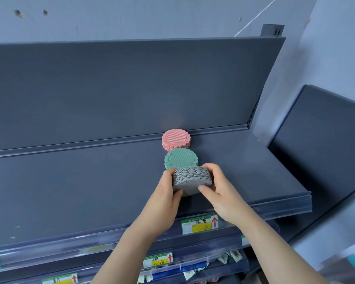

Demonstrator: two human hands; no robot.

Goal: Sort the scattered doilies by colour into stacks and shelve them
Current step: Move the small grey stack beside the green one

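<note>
Hands grip a thick grey stack of round, scallop-edged doilies: the left hand clasps its left side and the right hand its right. The stack is tilted toward the viewer, just in front of the green stack of matching doilies and seemingly touching it. A pink stack sits directly behind the green one on the dark grey metal shelf. The tilted layers could fan out and slide if the grip loosens before the base lies flat. A forward shove could also knock the green stack askew.
</note>
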